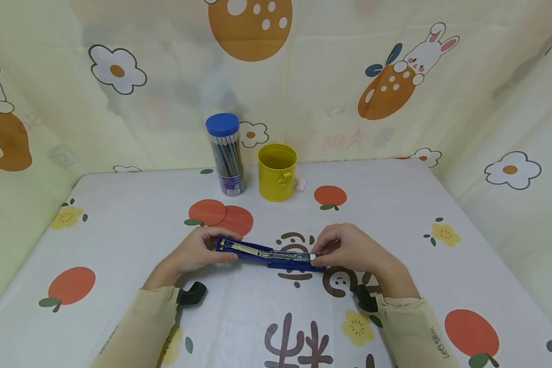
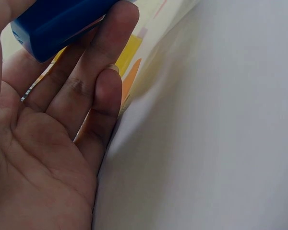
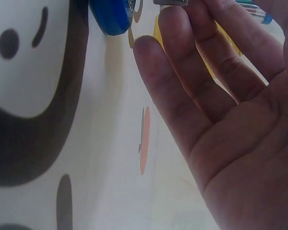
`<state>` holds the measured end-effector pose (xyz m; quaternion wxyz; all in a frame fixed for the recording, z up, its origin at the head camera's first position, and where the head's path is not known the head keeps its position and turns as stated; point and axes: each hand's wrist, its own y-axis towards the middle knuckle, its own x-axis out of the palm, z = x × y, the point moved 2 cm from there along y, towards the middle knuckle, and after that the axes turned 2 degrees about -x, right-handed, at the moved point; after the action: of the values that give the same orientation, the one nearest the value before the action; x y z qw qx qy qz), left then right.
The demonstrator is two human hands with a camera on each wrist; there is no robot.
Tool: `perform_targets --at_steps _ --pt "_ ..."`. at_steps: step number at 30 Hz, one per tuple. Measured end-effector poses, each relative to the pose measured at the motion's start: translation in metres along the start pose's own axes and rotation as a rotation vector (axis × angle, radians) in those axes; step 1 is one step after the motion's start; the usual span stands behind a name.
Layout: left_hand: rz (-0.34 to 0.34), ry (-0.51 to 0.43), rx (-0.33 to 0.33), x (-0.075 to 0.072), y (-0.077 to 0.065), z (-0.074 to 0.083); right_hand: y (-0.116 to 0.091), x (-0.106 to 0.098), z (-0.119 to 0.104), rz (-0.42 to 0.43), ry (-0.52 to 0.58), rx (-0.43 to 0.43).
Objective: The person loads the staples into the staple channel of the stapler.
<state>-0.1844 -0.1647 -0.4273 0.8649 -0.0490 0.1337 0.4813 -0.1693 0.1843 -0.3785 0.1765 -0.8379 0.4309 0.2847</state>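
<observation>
The blue stapler (image 1: 269,254) lies opened flat, long axis left-right, in front of the yellow cup (image 1: 277,171). Left hand (image 1: 198,251) grips one end; right hand (image 1: 351,249) fingers pinch the other.

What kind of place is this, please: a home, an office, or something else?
Probably a small tabletop recording corner, not an office: a cartoon-print cloth covers the table and the walls, and only stationery is out: a blue stapler, a pencil tub, a yellow cup.
</observation>
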Motion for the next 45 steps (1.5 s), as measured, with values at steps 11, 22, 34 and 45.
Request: perform_targets --at_steps 11,22,34,45 --pt "-0.001 -0.006 0.010 -0.0008 -0.0007 -0.0001 0.0017 0.0008 0.0014 -0.004 0.017 0.000" --pt "0.002 0.004 -0.011 -0.0008 0.0000 -0.0012 0.0016 -0.0001 -0.0003 0.008 0.000 0.018" --pt "0.004 0.014 -0.028 -0.0005 0.0001 -0.0006 0.0012 0.0002 -0.0012 0.016 -0.030 0.024" --pt "0.003 -0.001 -0.017 -0.0003 0.0000 -0.0003 0.0010 -0.0006 -0.0008 0.007 -0.033 0.031"
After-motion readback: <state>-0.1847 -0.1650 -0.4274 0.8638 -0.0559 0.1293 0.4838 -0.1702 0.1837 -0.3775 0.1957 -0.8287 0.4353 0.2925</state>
